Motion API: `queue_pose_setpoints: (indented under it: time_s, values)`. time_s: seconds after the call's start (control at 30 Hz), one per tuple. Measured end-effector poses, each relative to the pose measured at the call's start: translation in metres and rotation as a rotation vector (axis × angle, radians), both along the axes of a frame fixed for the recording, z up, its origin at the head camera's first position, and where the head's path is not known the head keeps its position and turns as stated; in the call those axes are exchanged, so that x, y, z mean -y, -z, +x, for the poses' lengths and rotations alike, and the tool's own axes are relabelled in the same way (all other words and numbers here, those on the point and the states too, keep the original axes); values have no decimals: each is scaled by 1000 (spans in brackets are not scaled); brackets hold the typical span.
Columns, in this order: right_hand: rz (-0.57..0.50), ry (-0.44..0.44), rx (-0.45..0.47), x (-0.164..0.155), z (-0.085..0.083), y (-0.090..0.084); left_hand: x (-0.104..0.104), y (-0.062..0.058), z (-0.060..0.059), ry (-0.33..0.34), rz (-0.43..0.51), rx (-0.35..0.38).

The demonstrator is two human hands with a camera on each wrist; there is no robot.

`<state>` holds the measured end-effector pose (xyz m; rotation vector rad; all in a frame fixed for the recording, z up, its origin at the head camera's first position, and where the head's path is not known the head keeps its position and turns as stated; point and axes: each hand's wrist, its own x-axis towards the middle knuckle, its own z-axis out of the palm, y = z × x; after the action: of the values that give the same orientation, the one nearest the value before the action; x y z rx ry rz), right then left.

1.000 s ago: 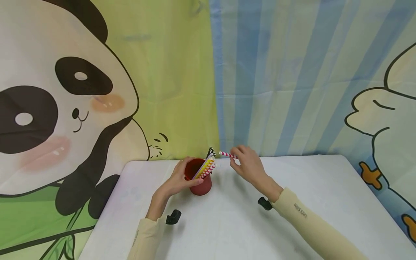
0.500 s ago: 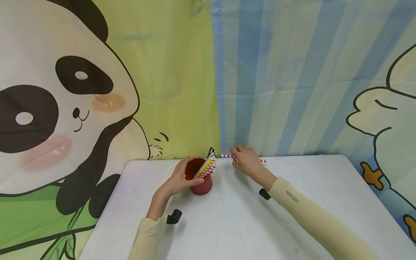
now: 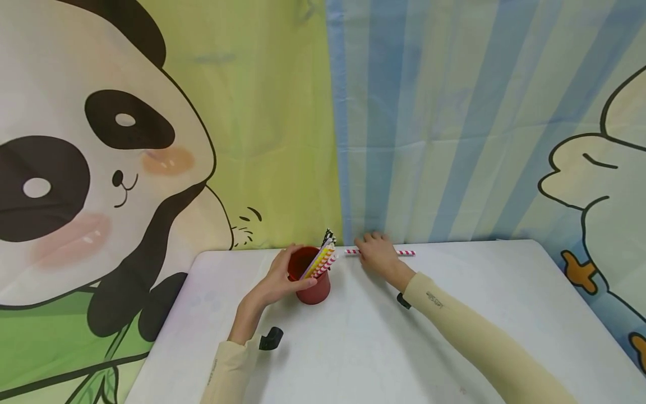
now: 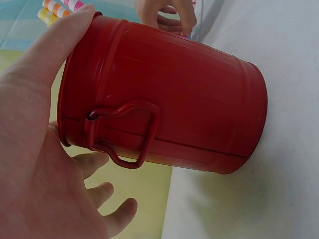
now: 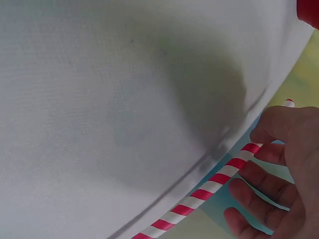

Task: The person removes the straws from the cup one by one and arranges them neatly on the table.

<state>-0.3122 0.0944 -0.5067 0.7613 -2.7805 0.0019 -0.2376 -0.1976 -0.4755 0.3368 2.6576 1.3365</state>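
Two hands: I am watching both working at the far edge of the table [image 3: 454,336].
Left hand [image 3: 275,279]: it is gripping the red can [image 3: 313,280], thumb over the rim and fingers spread round the far side; I am seeing the can's wire handle facing the wrist camera.
Can: it is standing on the table left of centre, with a bunch of striped straws [image 3: 323,255] leaning out of its mouth toward the right.
Right hand [image 3: 375,253]: it is pinching one red-and-white straw [image 3: 404,253], fingers curled over its middle; in the right wrist view I am seeing the thumb and forefinger closing on it near one end.
Straw position: it is lying low along the back edge of the table, just right of the can; whether it is touching the tabletop I cannot tell.
Long axis: it is running left to right, roughly level, its left tip pointing at the can's mouth and stopping just short of the bunch.
Nearer hand: I am judging the right hand the only one placed to move the straw, since the left is busy steadying the can.
Backdrop: a panda curtain [image 3: 101,168] is hanging behind on the left, blue stripes on the right.
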Motion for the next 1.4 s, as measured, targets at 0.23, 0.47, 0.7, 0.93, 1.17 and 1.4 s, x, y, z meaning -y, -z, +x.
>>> queue_pose_setpoints:
  time_s: [0.23, 0.47, 0.7, 0.93, 1.17, 1.4]
  values:
    - [61, 21, 50, 6, -4, 6, 0, -2, 2, 17, 4, -26]
    - [92, 25, 63, 11, 0, 1, -1, -2, 1, 20, -8, -20]
    - [81, 20, 44, 11, 0, 4, -2, -3, 3, 24, 13, -11]
    - [54, 17, 52, 12, 3, 3, 0, -2, 2, 15, 10, -10]
    - [17, 7, 38, 12, 3, 5, -1, -1, 2, 23, 12, -29]
    - [19, 11, 47, 13, 4, 3, 1, -1, 2, 19, 14, -16]
